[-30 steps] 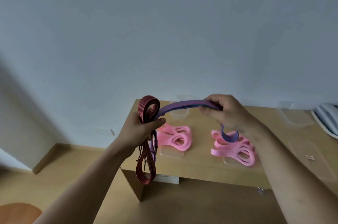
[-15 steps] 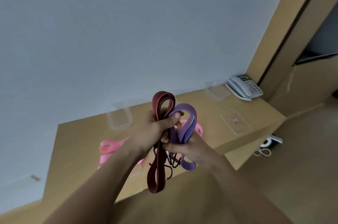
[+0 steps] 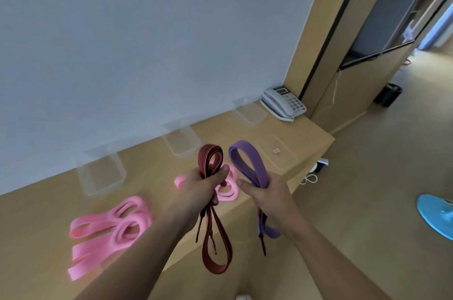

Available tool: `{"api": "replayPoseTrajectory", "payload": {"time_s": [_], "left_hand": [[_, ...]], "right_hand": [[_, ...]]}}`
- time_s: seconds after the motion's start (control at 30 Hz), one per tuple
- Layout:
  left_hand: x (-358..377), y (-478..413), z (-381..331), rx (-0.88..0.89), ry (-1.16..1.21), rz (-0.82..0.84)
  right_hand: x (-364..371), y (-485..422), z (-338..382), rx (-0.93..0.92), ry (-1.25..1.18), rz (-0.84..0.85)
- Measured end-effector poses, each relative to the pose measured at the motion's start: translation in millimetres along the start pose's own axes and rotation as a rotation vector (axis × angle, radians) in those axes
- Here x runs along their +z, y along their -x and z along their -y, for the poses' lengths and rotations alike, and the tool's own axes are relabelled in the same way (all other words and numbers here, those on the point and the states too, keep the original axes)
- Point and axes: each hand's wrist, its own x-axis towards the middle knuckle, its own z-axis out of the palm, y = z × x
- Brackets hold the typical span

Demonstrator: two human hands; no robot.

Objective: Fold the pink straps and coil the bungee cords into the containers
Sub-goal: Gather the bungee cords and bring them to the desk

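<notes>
My left hand (image 3: 204, 183) grips a folded dark red bungee cord (image 3: 215, 245); its loops stick up above my fist and hang down below it. My right hand (image 3: 266, 192) grips a folded purple bungee cord (image 3: 245, 162), with a loop up and the ends with black hooks hanging down. Both hands are held above the front edge of the wooden table (image 3: 49, 214), a little apart. One heap of pink straps (image 3: 110, 223) lies at the table's left. A second pink heap (image 3: 229, 189) shows between and behind my hands. Three clear containers (image 3: 101, 174) (image 3: 182, 140) (image 3: 250, 112) stand along the wall.
A clear lid (image 3: 279, 155) lies flat on the right part of the table. A grey telephone (image 3: 283, 102) sits in the far right corner. On the floor at the right are a blue round object (image 3: 436, 216), a black bin (image 3: 388, 95) and white cables (image 3: 311, 178).
The purple cord went from stretched between my hands to folded; now my right hand holds it alone, apart from the red cord in my left. The view has swung to the right.
</notes>
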Motion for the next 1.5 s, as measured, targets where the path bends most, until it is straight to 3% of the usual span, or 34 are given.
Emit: {"api": "replayPoseTrajectory", "payload": {"time_s": [0.17, 0.33, 0.5, 0.67, 0.83, 1.0, 1.13, 1.23, 1.37, 1.5], "left_hand": [[31.6, -40.2, 6.2, -0.068, -0.049, -0.027], [62.5, -102.7, -0.6, -0.121, -0.040, -0.111], [111.2, -154.9, -10.7, -0.245, -0.010, -0.195], [151.4, -187.1, -18.4, -0.312, -0.063, -0.298], [172.6, -211.2, -23.1, -0.337, -0.201, -0.369], [187.2, -241.4, -30.6, -0.287, -0.504, -0.365], [213.5, -269.9, -32.5, -0.135, -0.902, -0.268], [249.9, -294.2, -19.0, -0.046, -1.123, -0.153], [294.0, -327.9, 6.5, 0.046, -1.426, 0.090], [320.9, -360.5, 16.0, 0.075, -1.405, 0.116]], "right_hand": [[-51.9, -68.1, -25.4, -0.087, 0.413, -0.030], [-107.5, -180.7, -49.1, -0.250, 1.013, 0.114], [-136.7, -289.8, -75.3, -0.451, 1.237, 0.264], [-141.5, -357.8, -112.0, -0.502, 1.373, 0.434], [-136.4, -380.7, -138.2, -0.537, 1.360, 0.455], [-155.1, -381.1, -151.0, -0.534, 1.107, 0.521], [-189.3, -367.8, -160.5, -0.527, 0.710, 0.193], [-219.7, -363.2, -168.3, -0.445, 0.559, -0.047], [-250.7, -359.2, -171.4, -0.348, 0.506, -0.141], [-268.5, -355.1, -171.5, -0.310, 0.457, -0.200]]}}
